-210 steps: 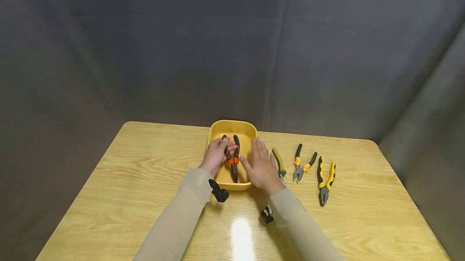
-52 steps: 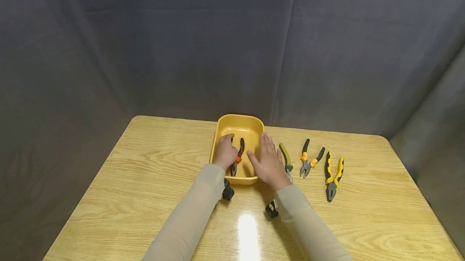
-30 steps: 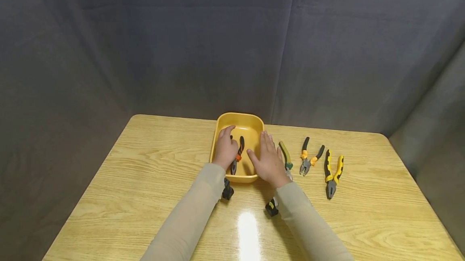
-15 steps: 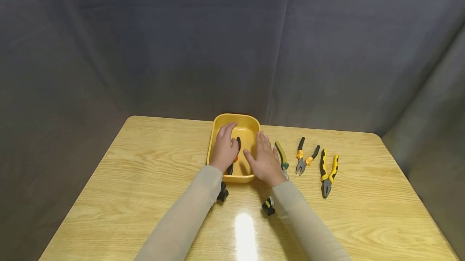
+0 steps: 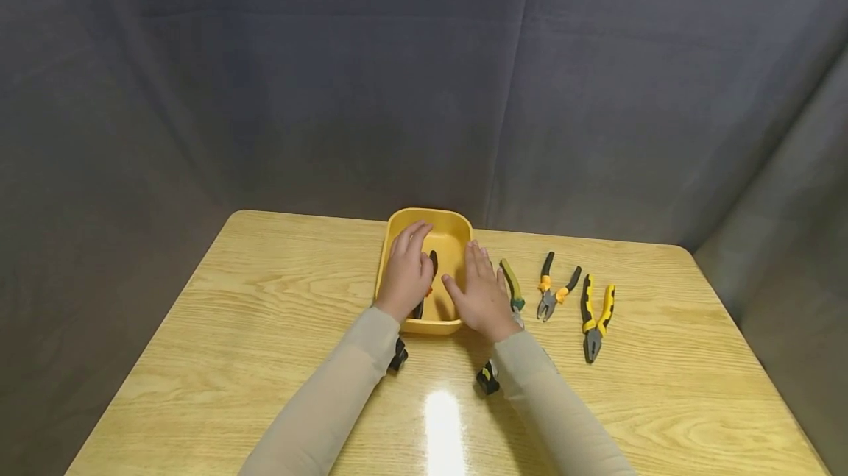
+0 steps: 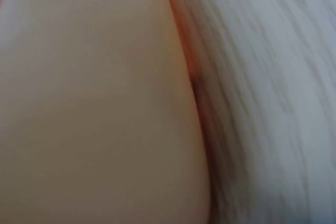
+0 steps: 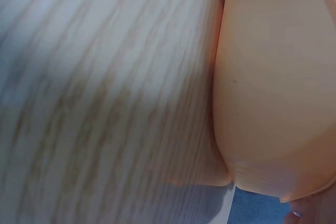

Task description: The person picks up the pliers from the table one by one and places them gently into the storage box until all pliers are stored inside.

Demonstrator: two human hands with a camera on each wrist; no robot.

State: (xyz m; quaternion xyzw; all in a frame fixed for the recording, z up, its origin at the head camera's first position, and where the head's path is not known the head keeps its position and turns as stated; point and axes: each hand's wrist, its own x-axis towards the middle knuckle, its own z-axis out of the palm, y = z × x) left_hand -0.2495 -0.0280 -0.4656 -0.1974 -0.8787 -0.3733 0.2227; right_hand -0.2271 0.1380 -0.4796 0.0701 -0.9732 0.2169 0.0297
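Left hand (image 5: pixel 407 274) is lying flat in the yellow tray (image 5: pixel 457 229) at frame center, its grip relaxed with fingers straight, covering most of the black-and-orange pliers (image 5: pixel 431 270) sitting inside. Right hand (image 5: pixel 482 296) is resting open-fingered against the tray's right wall, holding nothing. Right of it on the table (image 5: pixel 265 314), green pliers (image 5: pixel 509 285), orange-handled pliers (image 5: pixel 553 288) and yellow-black pliers (image 5: pixel 594 314) are lying in a row.
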